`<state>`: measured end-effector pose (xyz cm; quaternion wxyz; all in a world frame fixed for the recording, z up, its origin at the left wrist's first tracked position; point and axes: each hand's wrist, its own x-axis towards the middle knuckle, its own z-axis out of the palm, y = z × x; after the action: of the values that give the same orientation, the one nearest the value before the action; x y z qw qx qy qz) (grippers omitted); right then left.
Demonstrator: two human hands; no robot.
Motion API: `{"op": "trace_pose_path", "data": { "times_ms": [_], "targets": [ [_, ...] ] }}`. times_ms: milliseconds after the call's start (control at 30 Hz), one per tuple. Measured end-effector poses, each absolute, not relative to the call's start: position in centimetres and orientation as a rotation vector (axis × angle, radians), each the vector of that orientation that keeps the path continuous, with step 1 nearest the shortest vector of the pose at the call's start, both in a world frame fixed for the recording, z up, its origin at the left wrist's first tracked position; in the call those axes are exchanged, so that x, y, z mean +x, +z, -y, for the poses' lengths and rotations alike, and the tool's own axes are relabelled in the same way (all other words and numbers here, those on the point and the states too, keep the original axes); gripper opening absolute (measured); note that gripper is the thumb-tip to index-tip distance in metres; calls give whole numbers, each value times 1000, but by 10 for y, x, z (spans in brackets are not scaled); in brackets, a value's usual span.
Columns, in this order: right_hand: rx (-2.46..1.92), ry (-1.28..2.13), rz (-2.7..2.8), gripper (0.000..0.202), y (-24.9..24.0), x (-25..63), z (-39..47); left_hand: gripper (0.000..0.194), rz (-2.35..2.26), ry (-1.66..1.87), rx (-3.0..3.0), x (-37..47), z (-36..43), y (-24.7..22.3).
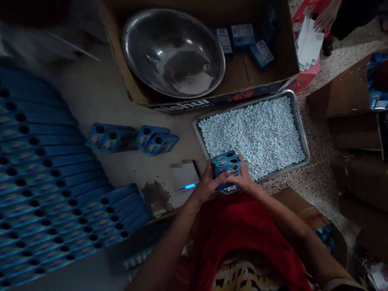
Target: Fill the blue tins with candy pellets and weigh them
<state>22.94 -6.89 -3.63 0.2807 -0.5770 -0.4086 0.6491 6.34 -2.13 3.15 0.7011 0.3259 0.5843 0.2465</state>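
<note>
Blue printed boxes (226, 166), seemingly two pressed together, are held between both my hands above the near left corner of the metal tray (306, 155). My left hand (209, 182) is closed on their left side, its thumb across the near face. From the right, my right hand (243, 177) grips the same boxes. Each box shows a dark round hole at its end. The tray holds a bed of small pale blue-white pellets (254, 135). Left of my hands, several similar blue boxes (160, 144) stand on the table.
Rows of blue boxes (39, 182) fill the table's left side. A large steel bowl (172, 52) rests in a cardboard carton (251, 81) with several blue boxes. A lit blue-white device (190, 186) lies on the table. Another person's hand (327, 18) touches white papers at upper right.
</note>
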Motion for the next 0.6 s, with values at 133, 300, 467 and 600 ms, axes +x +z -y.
{"op": "trace_pose_path", "data": {
  "times_ms": [133,300,467,600],
  "targets": [
    [-1646,1545,1698,76,-29,246,54,63,-1509,491,798,46,26,18],
    [-1504,987,2259,63,-37,270,-45,56,-1658,758,674,19,13,3],
    [-1160,837,2656,36,-82,253,-98,62,-1588,882,494,12,21,-22],
    [-1227,899,2721,31,-78,263,-70,62,-1541,886,452,33,37,-43]
  ]
}}
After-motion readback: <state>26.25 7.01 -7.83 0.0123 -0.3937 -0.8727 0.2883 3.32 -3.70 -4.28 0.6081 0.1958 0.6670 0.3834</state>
